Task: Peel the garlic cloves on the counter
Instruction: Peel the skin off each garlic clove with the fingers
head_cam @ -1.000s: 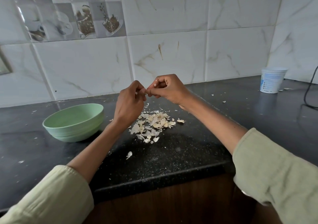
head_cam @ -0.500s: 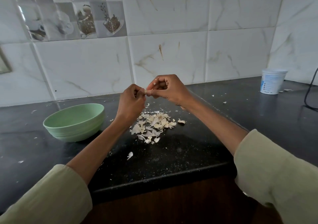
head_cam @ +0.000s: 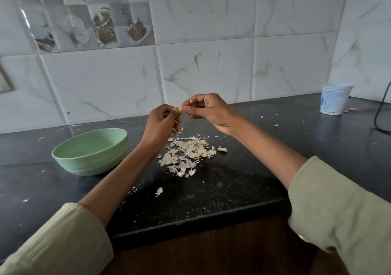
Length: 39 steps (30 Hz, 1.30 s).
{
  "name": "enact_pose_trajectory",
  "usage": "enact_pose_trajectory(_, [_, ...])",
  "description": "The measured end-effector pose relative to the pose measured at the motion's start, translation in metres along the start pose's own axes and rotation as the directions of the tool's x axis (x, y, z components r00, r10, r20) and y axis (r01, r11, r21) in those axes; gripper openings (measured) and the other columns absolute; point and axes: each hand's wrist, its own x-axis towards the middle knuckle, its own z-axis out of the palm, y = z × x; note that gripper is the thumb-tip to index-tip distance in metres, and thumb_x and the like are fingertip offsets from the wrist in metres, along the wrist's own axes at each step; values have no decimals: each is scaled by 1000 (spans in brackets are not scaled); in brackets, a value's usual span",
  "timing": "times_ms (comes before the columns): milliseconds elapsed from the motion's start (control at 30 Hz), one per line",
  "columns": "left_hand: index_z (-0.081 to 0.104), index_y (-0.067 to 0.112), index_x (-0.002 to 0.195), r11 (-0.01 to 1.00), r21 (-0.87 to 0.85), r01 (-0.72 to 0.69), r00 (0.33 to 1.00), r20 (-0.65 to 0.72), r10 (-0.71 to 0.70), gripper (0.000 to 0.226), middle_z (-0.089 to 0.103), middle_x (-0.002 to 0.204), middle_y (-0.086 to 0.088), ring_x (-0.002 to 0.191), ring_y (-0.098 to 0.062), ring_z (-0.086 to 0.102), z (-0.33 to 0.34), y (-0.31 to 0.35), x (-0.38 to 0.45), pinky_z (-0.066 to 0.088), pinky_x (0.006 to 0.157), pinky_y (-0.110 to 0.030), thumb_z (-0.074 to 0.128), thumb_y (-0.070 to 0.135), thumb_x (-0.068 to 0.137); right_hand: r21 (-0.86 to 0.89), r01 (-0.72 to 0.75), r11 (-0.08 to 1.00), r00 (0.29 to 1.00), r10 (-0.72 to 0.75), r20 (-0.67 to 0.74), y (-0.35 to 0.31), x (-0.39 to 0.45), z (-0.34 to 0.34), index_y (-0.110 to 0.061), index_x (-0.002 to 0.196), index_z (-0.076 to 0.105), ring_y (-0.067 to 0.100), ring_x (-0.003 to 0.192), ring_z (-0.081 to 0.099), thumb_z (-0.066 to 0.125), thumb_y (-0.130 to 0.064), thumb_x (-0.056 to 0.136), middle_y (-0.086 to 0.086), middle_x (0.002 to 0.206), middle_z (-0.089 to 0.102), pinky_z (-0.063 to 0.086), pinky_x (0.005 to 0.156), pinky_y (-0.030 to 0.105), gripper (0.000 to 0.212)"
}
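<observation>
Both hands are raised above the black counter (head_cam: 222, 190). A small pale garlic clove (head_cam: 181, 109) is pinched between the fingertips of my left hand (head_cam: 161, 124) and my right hand (head_cam: 206, 108). Most of the clove is hidden by the fingers. Directly below the hands lies a pile of garlic cloves and papery skins (head_cam: 188, 152). One clove (head_cam: 222, 149) sits apart at the pile's right edge.
A pale green bowl (head_cam: 91, 151) stands left of the pile, its inside showing nothing. A white plastic tub (head_cam: 335, 98) stands at the back right, near a black cable (head_cam: 380, 109). Loose skin flakes dot the counter, one (head_cam: 159, 191) near the front edge. Tiled wall behind.
The hands have stayed nearly in place, working the clove between the fingertips; the fingers have shifted slightly and a bit more of the clove shows.
</observation>
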Motion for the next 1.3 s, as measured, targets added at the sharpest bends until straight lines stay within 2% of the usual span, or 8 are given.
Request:
enact_pose_trajectory(267, [77, 15, 89, 963, 242, -118, 992, 66, 105, 14, 76, 79, -2, 61, -14, 67, -4, -2, -2, 54, 60, -30, 77, 28, 95, 165, -82, 983, 996, 78, 32, -1, 2, -4, -5, 107, 72, 5, 87, 72, 70, 1, 95, -1, 95, 78, 58, 79, 20, 14])
enact_pose_trajectory(467, [75, 28, 82, 903, 388, -183, 983, 47, 179, 18, 75, 78, 7, 70, -18, 73, -7, 0, -3, 64, 71, -44, 92, 35, 80, 112, -70, 991, 997, 67, 38, -3, 0, -3, -5, 107, 73, 10, 99, 72, 69, 2, 96, 4, 103, 78, 57, 83, 22, 14])
enact_pose_trajectory(733, [70, 12, 96, 937, 251, -241, 968, -8, 251, 29, 74, 79, -1, 56, -17, 69, -5, 8, -5, 48, 52, -19, 73, 41, 98, -40, 21, 999, 998, -24, -62, -4, 0, -1, -4, 104, 77, 21, 98, 70, 74, 0, 93, 18, 112, 76, 61, 94, 34, 12])
enact_pose_trajectory(933, [72, 14, 95, 946, 232, -228, 971, -24, 240, 20, 75, 80, -2, 57, -21, 73, -8, 6, -3, 53, 50, -32, 70, 33, 101, -122, 57, 991, 997, -63, -46, -3, -1, 0, -3, 107, 76, 17, 91, 69, 76, -3, 92, 24, 108, 73, 61, 85, 29, 15])
enact_pose_trajectory(1000, [73, 15, 96, 946, 230, -230, 970, -24, 242, 16, 75, 81, -2, 58, -20, 74, -9, 5, -3, 55, 52, -35, 71, 30, 102, -136, 71, 988, 997, -75, -27, -3, -1, 0, -4, 110, 76, 13, 90, 69, 76, -3, 93, 14, 98, 74, 61, 83, 28, 17])
enact_pose_trajectory(1067, [74, 14, 97, 950, 219, -225, 972, -26, 236, 14, 76, 82, -2, 59, -19, 74, -9, 5, -3, 55, 52, -34, 72, 28, 101, -151, 91, 984, 995, -96, -21, -3, -1, -1, -5, 110, 77, 10, 89, 69, 76, -4, 92, 4, 94, 76, 61, 83, 29, 18])
enact_pose_trajectory(1200, [78, 12, 101, 975, 152, -160, 984, -51, 169, 15, 78, 83, -2, 62, -18, 75, -10, 5, -1, 53, 51, -25, 79, 25, 95, -191, 133, 972, 989, -143, -39, -2, -1, -2, -5, 107, 79, 15, 88, 69, 80, -6, 89, 19, 100, 75, 62, 83, 31, 18])
enact_pose_trajectory(1300, [80, 9, 99, 992, 64, -105, 990, -85, 110, 20, 80, 82, -4, 62, -17, 74, -12, 5, -1, 51, 52, -21, 85, 25, 88, -212, 152, 965, 985, -167, -51, -1, -1, -1, -5, 104, 78, 16, 84, 69, 81, -5, 88, 16, 95, 76, 62, 82, 33, 16])
